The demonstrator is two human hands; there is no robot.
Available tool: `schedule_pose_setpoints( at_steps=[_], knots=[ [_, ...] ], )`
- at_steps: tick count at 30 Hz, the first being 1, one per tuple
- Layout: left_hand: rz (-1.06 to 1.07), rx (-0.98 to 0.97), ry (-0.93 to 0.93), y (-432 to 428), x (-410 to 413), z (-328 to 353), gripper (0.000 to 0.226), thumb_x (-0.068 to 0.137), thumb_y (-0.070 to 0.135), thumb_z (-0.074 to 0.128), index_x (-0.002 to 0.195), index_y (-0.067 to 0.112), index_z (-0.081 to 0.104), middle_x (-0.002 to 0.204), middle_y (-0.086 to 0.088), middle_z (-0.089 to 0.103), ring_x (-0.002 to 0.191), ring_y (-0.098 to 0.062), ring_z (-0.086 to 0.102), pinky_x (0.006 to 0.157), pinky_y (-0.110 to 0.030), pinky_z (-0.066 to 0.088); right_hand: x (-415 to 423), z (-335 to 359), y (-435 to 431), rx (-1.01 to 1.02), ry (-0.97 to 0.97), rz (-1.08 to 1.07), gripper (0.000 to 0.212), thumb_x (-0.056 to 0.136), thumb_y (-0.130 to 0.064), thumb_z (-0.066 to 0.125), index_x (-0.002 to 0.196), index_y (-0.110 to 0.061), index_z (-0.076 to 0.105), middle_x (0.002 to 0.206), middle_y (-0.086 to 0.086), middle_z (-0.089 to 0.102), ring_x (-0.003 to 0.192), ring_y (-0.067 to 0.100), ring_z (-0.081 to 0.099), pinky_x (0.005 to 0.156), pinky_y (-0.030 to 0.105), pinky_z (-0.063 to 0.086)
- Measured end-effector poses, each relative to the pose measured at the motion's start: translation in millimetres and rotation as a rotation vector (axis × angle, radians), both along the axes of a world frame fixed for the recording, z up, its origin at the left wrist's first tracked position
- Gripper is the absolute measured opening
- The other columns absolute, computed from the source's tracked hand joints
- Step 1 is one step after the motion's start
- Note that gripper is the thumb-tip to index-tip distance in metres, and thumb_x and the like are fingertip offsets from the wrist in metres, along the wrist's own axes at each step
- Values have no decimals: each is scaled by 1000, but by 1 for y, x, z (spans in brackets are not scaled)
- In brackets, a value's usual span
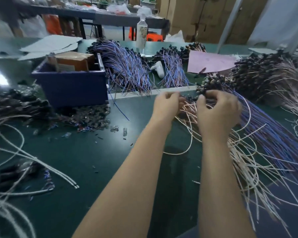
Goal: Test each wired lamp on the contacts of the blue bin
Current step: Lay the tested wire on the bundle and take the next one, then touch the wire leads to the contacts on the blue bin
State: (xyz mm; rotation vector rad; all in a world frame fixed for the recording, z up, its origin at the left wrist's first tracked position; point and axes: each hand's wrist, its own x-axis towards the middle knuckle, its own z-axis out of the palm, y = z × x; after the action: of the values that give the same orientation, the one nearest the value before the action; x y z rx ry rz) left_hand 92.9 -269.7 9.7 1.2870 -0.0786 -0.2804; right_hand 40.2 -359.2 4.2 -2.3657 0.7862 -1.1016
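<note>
Closely, both hands (pixel 165 104) (pixel 218 112) curled among wired lamps (pixel 212 83)

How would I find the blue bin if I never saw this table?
Look at the left half of the big green table. The blue bin stands there, just left of a fan of purple wires. It is the only box among the wire heaps, dark blue, with a brown carton inside.
</note>
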Motion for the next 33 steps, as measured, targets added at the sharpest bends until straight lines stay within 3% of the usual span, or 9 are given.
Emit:
schedule_pose_setpoints(
  at_steps=[3,6,11,14,20,24,28,30,33],
  knots=[
    [169,-91,-48,58,3,16,19,98,9,43,86,17,55,77,3,62,60,-2,56,54,-15,44,14,14,50,-6,-52,171,26,91,-27,52,112,-18,65,122,5,59,119,22,47,99,29,29],
    [450,-150,-74,123,5,22,22,96,6,45,81,19,55,73,5,58,60,-3,52,56,-16,43,27,18,115,152,-57,507,21,93,-17,52,108,-11,65,108,7,65,102,19,57,84,19,37],
    [806,-207,-48,225,3,17,18,94,7,44,83,19,51,69,6,50,53,-2,47,51,-16,40,48,-3,230,234,421,987,23,91,-28,59,105,-13,68,101,5,69,96,21,63,73,25,43],
    [960,-239,22,271,3,11,14,94,7,43,89,16,52,73,4,49,58,-4,49,58,-19,41,55,-23,288,196,534,1127,27,93,-26,56,117,-17,65,116,7,65,107,24,58,84,29,44],
    [1111,-324,160,325,1,1,9,95,11,41,97,12,50,79,0,47,69,-11,45,67,-24,39,70,-49,350,158,372,936,43,92,-9,44,135,-17,47,149,7,29,128,30,37,103,36,34],
    [1134,-337,141,331,4,-1,13,95,10,40,104,12,49,86,0,49,74,-9,47,74,-25,40,87,-50,353,1,572,846,48,92,-12,47,139,-17,38,143,9,39,126,33,36,101,41,34],
    [1070,-437,58,322,5,3,9,93,6,40,96,9,49,68,3,53,54,-7,47,48,-18,35,90,-51,352,-122,592,783,29,92,-15,47,119,-13,57,128,12,51,121,33,40,99,42,34],
    [963,-343,8,316,7,3,14,93,10,41,80,11,46,51,7,45,39,-6,35,39,-18,26,90,-48,343,-49,514,816,27,93,-15,45,115,-13,60,124,12,54,118,34,42,98,42,34],
    [693,78,41,300,14,-1,32,95,24,42,66,13,48,39,7,41,26,-6,30,35,-15,22,93,-28,314,314,291,953,18,93,-13,49,105,-10,63,109,11,64,105,29,56,88,37,44]
  ],
)
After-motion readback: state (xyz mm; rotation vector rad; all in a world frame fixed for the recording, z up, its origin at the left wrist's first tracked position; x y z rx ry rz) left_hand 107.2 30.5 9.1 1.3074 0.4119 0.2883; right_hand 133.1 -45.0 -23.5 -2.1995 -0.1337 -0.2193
